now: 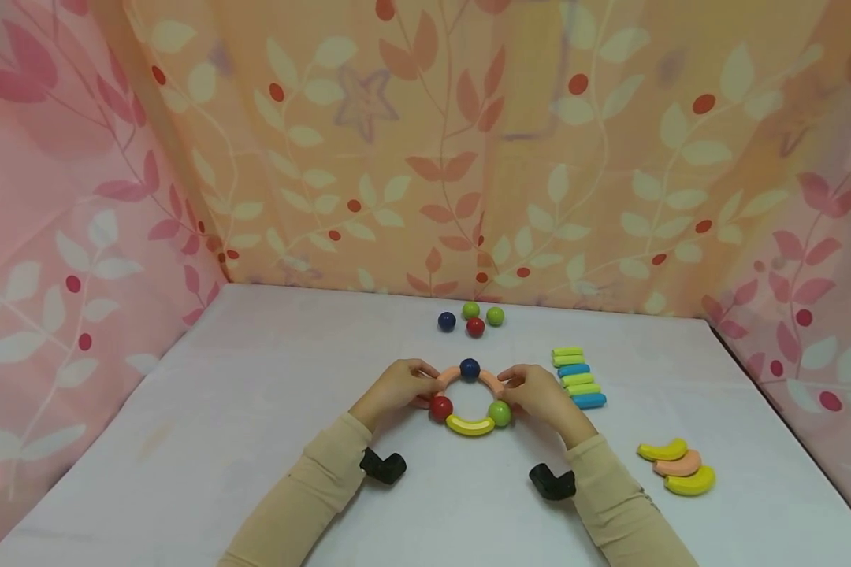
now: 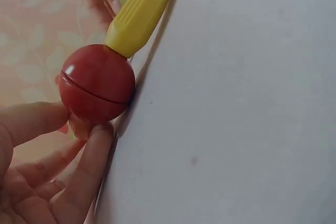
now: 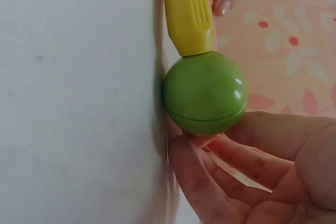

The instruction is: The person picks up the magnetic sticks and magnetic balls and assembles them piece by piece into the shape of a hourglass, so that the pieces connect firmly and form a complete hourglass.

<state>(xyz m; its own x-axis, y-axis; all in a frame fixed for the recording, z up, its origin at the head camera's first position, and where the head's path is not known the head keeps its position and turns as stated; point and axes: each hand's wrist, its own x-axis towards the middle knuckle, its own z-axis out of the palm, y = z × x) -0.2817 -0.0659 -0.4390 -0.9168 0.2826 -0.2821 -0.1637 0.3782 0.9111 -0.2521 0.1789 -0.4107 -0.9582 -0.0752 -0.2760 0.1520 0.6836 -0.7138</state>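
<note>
A ring lies on the white table, made of a dark blue ball [image 1: 470,369], a red ball [image 1: 441,408], a green ball [image 1: 499,413], a yellow curved piece [image 1: 470,426] and two orange curved pieces. My left hand [image 1: 403,387] pinches the left orange piece [image 1: 448,378] beside the red ball [image 2: 97,83]. On the other side, my right hand [image 1: 536,394] pinches the right orange piece [image 1: 492,383] close to the green ball [image 3: 205,93]. The yellow piece [image 2: 138,14] joins the red and green balls at the near side.
Behind the ring sit a blue ball [image 1: 447,321], a red ball [image 1: 475,327] and two green balls [image 1: 495,316]. Right of my right hand lie several green and blue sticks [image 1: 578,379]. Farther right are yellow and orange curved pieces [image 1: 690,480]. Patterned curtains [image 1: 425,157] surround the table.
</note>
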